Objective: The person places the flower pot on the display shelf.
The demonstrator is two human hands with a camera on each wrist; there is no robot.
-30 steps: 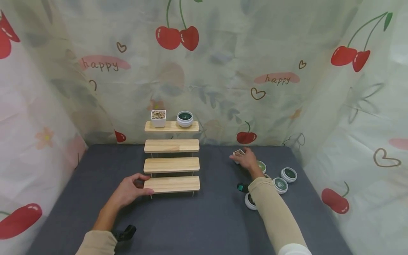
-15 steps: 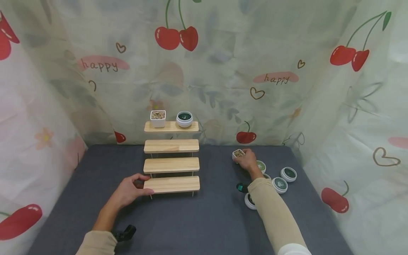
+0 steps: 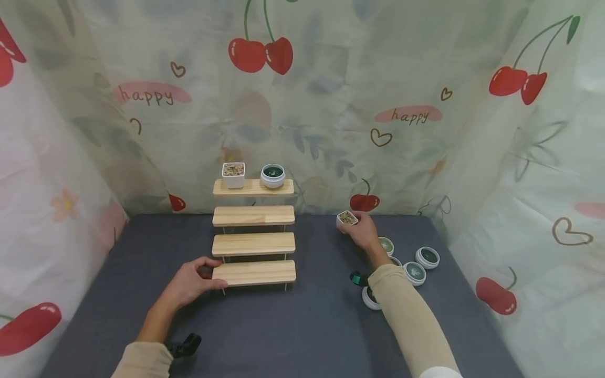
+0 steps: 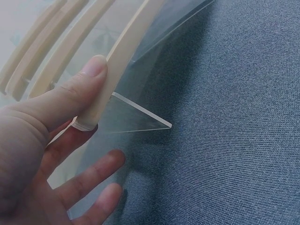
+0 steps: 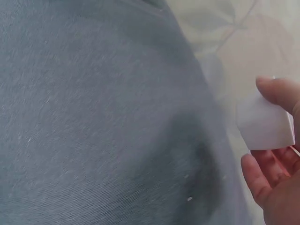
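A wooden tiered shelf [image 3: 255,273] with clear supports stands left of centre. My left hand [image 3: 193,282] pinches the left end of its lowest board; in the left wrist view the thumb lies on top of the board [image 4: 124,51] and fingers are beneath. At the right, my right hand [image 3: 363,231] grips a small square white pot [image 3: 346,218] with a tan, grainy filling. The right wrist view shows that white pot [image 5: 263,123] raised over the cloth between thumb and fingers. On the top board sit a similar square pot [image 3: 233,181] and a round white pot [image 3: 272,178] with a dark green top.
Several round white pots with green tops, one of them a dark green pot [image 3: 427,256], stand on the grey cloth [image 3: 302,336] near the right forearm, which partly hides some. A cherry-printed curtain [image 3: 321,105] encloses the back and sides.
My right hand has taken hold of the square pot and moved it up and slightly left. The left hand stays on the lowest board.
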